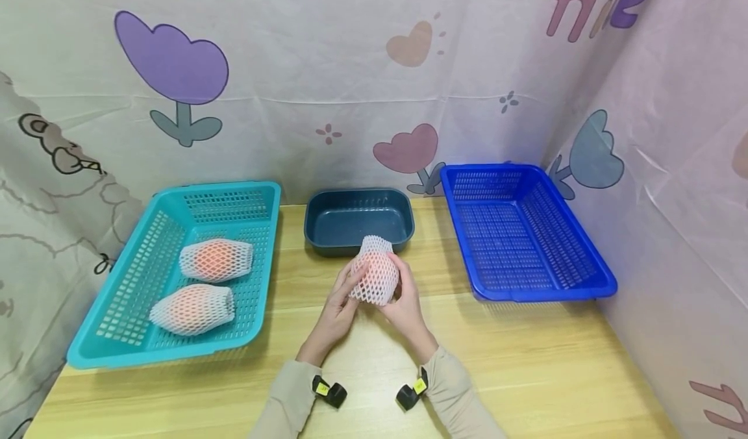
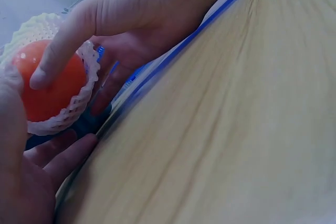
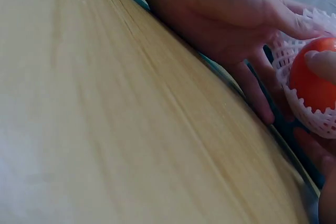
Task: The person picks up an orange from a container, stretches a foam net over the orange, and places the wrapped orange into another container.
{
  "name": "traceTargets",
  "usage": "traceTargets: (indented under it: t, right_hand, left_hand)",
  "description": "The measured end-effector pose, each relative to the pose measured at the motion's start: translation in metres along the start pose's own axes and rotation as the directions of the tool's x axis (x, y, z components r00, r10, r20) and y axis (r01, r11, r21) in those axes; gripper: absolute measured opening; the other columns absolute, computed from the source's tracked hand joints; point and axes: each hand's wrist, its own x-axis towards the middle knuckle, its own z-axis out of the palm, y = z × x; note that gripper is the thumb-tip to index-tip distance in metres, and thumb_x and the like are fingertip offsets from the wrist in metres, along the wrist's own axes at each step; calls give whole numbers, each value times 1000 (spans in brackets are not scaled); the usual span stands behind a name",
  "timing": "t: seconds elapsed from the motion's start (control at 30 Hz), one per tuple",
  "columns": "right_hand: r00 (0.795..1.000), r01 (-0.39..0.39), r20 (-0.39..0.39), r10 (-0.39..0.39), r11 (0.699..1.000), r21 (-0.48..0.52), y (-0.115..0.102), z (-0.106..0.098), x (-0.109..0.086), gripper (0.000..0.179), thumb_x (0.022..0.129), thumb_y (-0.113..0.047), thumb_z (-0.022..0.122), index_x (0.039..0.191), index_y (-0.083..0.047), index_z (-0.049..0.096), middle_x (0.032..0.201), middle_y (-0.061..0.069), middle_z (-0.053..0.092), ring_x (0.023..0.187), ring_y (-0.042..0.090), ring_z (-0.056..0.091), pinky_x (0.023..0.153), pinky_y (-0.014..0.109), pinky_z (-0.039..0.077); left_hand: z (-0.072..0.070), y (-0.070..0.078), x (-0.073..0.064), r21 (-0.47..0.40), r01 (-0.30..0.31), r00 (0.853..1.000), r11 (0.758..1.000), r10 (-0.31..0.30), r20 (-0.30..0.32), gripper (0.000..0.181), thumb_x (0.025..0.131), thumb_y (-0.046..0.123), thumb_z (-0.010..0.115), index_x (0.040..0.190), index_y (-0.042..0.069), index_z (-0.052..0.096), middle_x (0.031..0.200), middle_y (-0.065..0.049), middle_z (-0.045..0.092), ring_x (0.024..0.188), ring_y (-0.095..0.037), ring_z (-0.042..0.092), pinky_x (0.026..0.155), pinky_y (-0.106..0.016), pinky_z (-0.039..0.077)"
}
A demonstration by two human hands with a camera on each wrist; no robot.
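Observation:
Between both hands is a round, smooth orange-red fruit [image 2: 50, 80] in a white foam net sleeve [image 1: 375, 271]. My left hand [image 1: 339, 304] holds it from the left, and my right hand [image 1: 404, 301] grips its right side. In the left wrist view, the net's opening faces the camera and bares the fruit's surface. The right thumb lies across the fruit there, with the left thumb at its edge. In the right wrist view, the net [image 3: 311, 119] surrounds the fruit's lower side. The fruit's exact kind cannot be told.
A teal basket [image 1: 269, 263] at left contains two netted fruits, one [image 1: 216, 260] behind the other [image 1: 193, 310]. Just beyond the hands stands a dark blue-grey tub [image 1: 359, 221]. A blue basket [image 1: 476, 276] stands at right on the wooden table [image 1: 526, 367]. Printed curtains [image 1: 327, 49] hang behind.

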Motion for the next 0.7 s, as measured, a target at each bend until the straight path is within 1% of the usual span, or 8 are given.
traceTargets:
  t: [0.07,0.17,0.2,0.33,0.43,0.53,0.6,0.7]
  right_hand:
    - [1000,-11,-9,11,1000,-5,0,0,0,87,68,13,79,145,4,39,140,24,47,125,34,50,104,39,45]
    - [999,-31,-17,31,1000,3,2,0,0,88,69,13,79,146,5,38,142,25,45,127,37,50,105,39,44]
    - [999,-41,-18,41,999,12,3,0,0,88,69,14,78,146,5,37,143,25,44,128,38,49,105,39,44]
    - [997,-76,-12,77,995,69,5,-1,1,87,70,18,73,147,4,36,146,26,41,130,41,47,105,37,43]
    - [997,-77,-8,78,994,78,5,0,2,87,70,18,73,148,3,37,147,25,41,130,41,47,105,37,43]
    - [999,-31,6,31,998,51,5,0,2,86,71,18,74,148,4,38,146,26,43,129,41,48,104,37,44]
    - [1000,9,22,-10,999,39,5,0,2,84,71,19,72,147,6,39,145,27,45,128,42,49,102,37,45]
    - [997,62,53,-64,997,44,6,1,2,79,72,23,67,145,8,41,145,28,44,128,42,49,99,35,47]
  left_hand:
    - [0,-2,0,-39,-17,1000,999,17,6,48,94,-14,49,140,1,52,155,-31,24,142,-48,25,117,-39,24]
    - [0,-3,-1,-88,-46,998,995,49,35,45,95,-12,50,138,0,54,156,-33,16,141,-51,22,118,-35,23]
    - [0,-3,-1,-104,-53,997,993,58,45,45,95,-13,50,137,1,55,157,-33,14,141,-52,21,117,-31,22]
    - [0,-3,-2,-130,-41,996,991,51,75,43,94,-13,51,134,1,59,159,-31,9,143,-52,17,119,-36,19]
    - [0,-1,-2,-93,-14,997,996,21,76,45,93,-11,54,137,0,56,159,-29,8,143,-51,17,118,-46,20]
    - [0,1,-1,-20,5,999,1000,-4,52,55,89,-12,60,142,0,48,158,-31,13,142,-50,21,113,-58,24]
    - [0,2,0,19,21,999,1000,-21,29,65,85,-14,62,145,1,41,157,-30,17,142,-48,23,111,-62,25]
    - [1,3,1,44,66,998,997,-65,-19,78,78,-20,61,148,4,35,156,-26,22,142,-44,26,111,-62,25]
